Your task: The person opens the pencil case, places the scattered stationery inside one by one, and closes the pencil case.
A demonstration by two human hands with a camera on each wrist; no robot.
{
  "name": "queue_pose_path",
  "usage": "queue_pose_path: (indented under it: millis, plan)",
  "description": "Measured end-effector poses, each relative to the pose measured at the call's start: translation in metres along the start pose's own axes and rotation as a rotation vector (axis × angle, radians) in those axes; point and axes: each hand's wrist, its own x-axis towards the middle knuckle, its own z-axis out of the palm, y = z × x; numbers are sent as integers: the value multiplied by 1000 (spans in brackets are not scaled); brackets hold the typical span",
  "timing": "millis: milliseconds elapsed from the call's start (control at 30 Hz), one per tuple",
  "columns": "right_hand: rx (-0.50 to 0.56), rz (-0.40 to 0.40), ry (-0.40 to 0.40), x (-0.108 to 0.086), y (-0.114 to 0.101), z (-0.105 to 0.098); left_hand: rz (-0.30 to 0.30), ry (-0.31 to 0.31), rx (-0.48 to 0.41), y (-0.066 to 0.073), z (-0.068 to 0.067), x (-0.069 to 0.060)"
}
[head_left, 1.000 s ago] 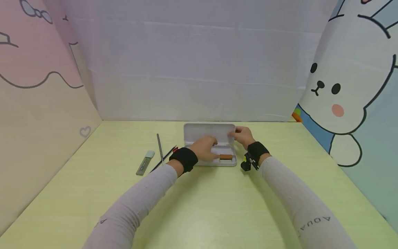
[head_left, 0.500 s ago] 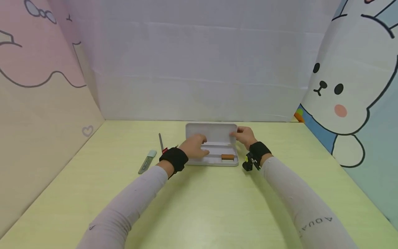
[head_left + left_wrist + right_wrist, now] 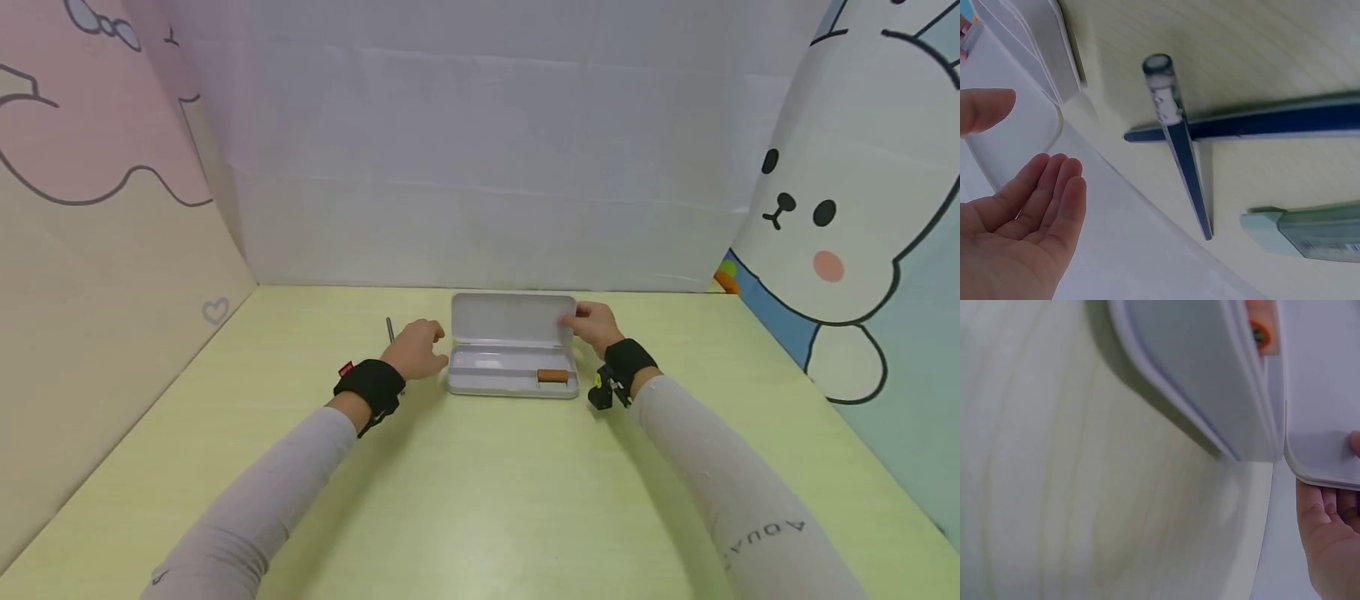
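Note:
A white pencil case (image 3: 487,384) lies with its lid (image 3: 513,317) raised at the back of the table. Inside, at its right end, is a small orange-brown block (image 3: 552,376). My right hand (image 3: 595,325) pinches the lid's right edge, thumb on the inner face and fingers behind. My left hand (image 3: 415,350) hovers just left of the case, fingers and thumb apart, holding nothing. Beside it, in the left wrist view, a dark blue stick with a clear end (image 3: 1185,156) crosses a second dark blue stick (image 3: 1272,122). A flat grey-green case with a pale cap (image 3: 1322,234) lies near them.
A white sheet (image 3: 480,167) hangs behind the table's far edge. Printed cartoon panels (image 3: 840,208) stand at both sides. The pale wooden tabletop (image 3: 480,500) stretches in front of the pencil case.
My left hand has moved left, out of the pencil case, to a place over the sticks. The right hand keeps its hold on the lid. The head view has shifted slightly.

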Motion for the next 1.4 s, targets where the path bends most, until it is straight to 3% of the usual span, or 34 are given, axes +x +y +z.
queue_pose_path:
  millis: [133, 300, 533, 667, 933, 1400]
  plan:
    - [-1, 7, -2, 0, -2, 1, -33, 11, 13, -10, -11, -11]
    - [-1, 8, 1, 0, -2, 1, -116, 5, 42, -21, -25, -24]
    - [-15, 10, 2, -1, -1, 0, -225, -78, 62, -37, -35, -42]
    - [-9, 12, -2, -1, -2, 0, -256, -102, 58, -43, -39, -52]
    - [5, 21, -3, -1, -2, 0, -271, -113, 72, -50, -40, -65]
    - [-7, 23, 2, 0, -1, 1, -351, -109, 58, -56, -36, -73]
